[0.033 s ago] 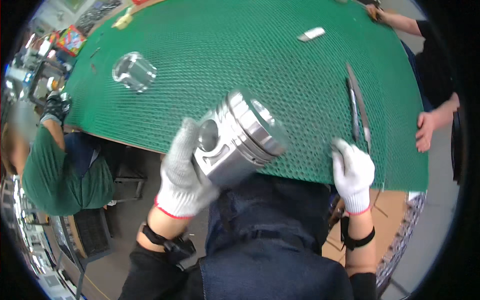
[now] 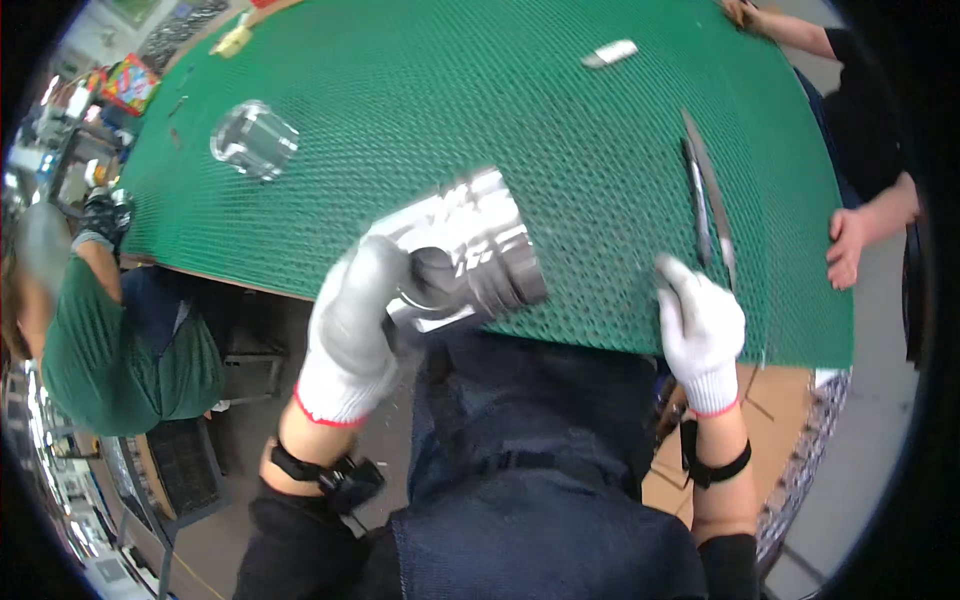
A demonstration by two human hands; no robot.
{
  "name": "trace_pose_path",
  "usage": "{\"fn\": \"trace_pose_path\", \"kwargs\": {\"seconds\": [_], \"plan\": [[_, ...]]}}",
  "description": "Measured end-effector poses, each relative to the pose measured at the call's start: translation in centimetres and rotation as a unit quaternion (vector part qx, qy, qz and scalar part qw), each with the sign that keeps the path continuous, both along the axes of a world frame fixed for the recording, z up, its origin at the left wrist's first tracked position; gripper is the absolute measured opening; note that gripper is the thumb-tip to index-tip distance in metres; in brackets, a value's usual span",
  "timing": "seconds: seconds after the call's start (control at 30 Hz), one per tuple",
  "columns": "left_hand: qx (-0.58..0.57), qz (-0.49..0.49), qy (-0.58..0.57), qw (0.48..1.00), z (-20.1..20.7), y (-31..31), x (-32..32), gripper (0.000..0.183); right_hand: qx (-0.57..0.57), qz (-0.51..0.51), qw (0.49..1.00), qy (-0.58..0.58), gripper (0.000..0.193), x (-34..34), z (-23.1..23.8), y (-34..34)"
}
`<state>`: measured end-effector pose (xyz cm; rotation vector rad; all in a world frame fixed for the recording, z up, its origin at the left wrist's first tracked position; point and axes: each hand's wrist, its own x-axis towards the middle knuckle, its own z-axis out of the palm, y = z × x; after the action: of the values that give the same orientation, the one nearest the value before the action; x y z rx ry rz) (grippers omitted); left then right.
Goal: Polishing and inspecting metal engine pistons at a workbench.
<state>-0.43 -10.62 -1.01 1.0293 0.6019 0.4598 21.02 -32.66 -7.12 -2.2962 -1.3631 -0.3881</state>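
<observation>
A shiny metal piston (image 2: 470, 245) is gripped in my gloved left hand (image 2: 355, 310). It is tilted above the near edge of the green mat (image 2: 560, 130), its grooved crown end to the right and its pin hole near my fingers. Motion blurs it slightly. My right hand (image 2: 702, 318), in a white glove with a red cuff edge, is at the mat's near edge with fingers loosely stretched out and nothing visible in them. Just beyond its fingers lie a slim dark tool (image 2: 699, 205) and a long grey file-like blade (image 2: 712, 190), side by side.
Another piston (image 2: 255, 140) stands at the mat's left. A small white object (image 2: 610, 53) lies at the far side. A person in green (image 2: 130, 350) works at left with a dark-gloved hand on a metal part (image 2: 122, 208). Another person's hand (image 2: 845, 245) rests at the right edge.
My left hand has turned the piston, its crown swinging to face more squarely right, and moved slightly left. My right hand has barely moved. The whole view has shifted a little.
</observation>
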Motion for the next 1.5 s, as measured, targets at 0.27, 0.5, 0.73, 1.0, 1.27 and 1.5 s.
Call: {"fn": "trace_pose_path", "kwargs": {"seconds": [0.27,0.5,0.73,1.0,1.27,1.5], "plan": [[0.851,-0.168,0.098,0.488,1.4,2.6,2.8,0.045,0.080,0.066,0.953,0.284,0.037,-1.7,1.5,-3.5],[0.695,-0.077,-0.039,0.714,-0.3,1.3,4.3,0.022,0.094,0.099,0.902,0.410,0.036,-1.9,5.5,-0.5],[0.696,-0.092,-0.058,0.710,-0.4,1.7,6.7,0.012,0.080,0.181,0.980,-0.017,0.037,-0.5,2.7,3.8],[0.771,-0.090,0.012,0.631,-0.9,-1.8,3.2,0.031,-0.014,0.095,0.960,0.264,0.026,-4.2,3.0,2.6],[0.811,-0.156,0.046,0.562,-1.4,-3.3,2.2,0.039,0.086,0.021,0.163,0.983,0.030,-4.5,4.4,1.2],[0.756,-0.041,0.032,0.652,-1.4,-0.2,1.5,0.048,0.285,-0.029,0.385,0.877,0.036,-3.1,3.9,-2.7]]}}
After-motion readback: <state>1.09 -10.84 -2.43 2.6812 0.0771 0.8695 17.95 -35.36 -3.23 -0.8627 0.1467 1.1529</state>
